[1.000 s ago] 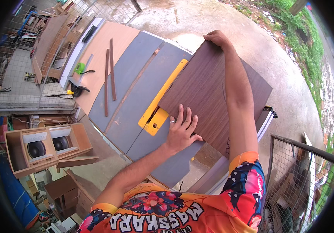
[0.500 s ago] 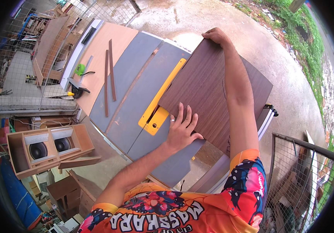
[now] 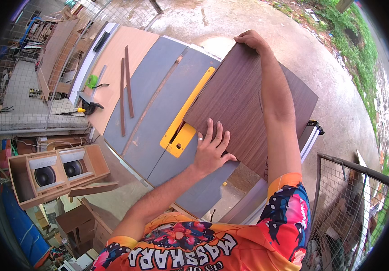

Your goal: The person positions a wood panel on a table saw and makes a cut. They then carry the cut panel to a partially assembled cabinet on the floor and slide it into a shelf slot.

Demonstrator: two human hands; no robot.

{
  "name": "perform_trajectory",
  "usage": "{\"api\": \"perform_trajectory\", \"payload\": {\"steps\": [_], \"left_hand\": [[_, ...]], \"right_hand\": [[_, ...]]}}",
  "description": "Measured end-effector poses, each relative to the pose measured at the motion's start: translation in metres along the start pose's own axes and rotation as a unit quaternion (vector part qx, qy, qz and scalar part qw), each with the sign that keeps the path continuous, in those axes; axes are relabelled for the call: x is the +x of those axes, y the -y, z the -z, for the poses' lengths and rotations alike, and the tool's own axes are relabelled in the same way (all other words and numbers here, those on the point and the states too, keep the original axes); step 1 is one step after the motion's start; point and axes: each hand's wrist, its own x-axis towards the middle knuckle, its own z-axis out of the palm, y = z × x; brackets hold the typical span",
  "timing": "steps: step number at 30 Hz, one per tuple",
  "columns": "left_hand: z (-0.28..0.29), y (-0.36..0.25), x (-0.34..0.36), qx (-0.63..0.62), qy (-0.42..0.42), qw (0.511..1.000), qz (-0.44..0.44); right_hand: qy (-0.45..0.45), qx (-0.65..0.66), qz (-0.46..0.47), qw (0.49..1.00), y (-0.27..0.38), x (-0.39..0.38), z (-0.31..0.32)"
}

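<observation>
A dark brown wood-grain board (image 3: 235, 99) lies flat on a grey table saw top (image 3: 158, 99), its left edge along the yellow throat plate (image 3: 186, 108). My left hand (image 3: 212, 147) rests at the board's near edge with its fingers spread over the top and its thumb out to the right. A ring shows on one finger. Stretched out across the board, my right hand (image 3: 252, 40) grips the far corner, fingers curled over the edge. The fingertips there are partly hidden. No blade can be made out beside the board.
Two thin brown strips (image 3: 123, 97) lie left on the saw top and a pale panel (image 3: 113, 67). Past them sit a green tape measure (image 3: 92, 81) and a black-and-yellow tool (image 3: 88, 108). A speaker box (image 3: 59, 174) stands lower left; a mesh gate (image 3: 348, 198) at right.
</observation>
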Motion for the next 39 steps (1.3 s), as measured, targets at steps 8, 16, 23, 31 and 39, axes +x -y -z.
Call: {"api": "perform_trajectory", "payload": {"steps": [8,16,23,31,39], "left_hand": [[-0.003,0.001,0.005,-0.002,0.007,1.000,-0.002],[0.000,0.000,0.010,-0.007,0.014,1.000,0.008],[-0.002,-0.001,0.017,-0.002,0.005,1.000,0.006],[-0.003,0.000,0.025,0.011,-0.006,1.000,0.004],[-0.005,-0.002,0.033,0.005,-0.008,1.000,-0.009]], "right_hand": [[-0.012,-0.006,-0.014,1.000,-0.003,0.000,0.003],[-0.021,0.016,-0.046,0.999,-0.005,0.016,0.005],[-0.042,0.029,-0.074,0.996,-0.017,0.035,0.008],[-0.096,0.073,-0.135,0.983,-0.006,0.033,0.017],[-0.171,0.265,-0.108,0.943,-0.028,0.055,0.064]]}}
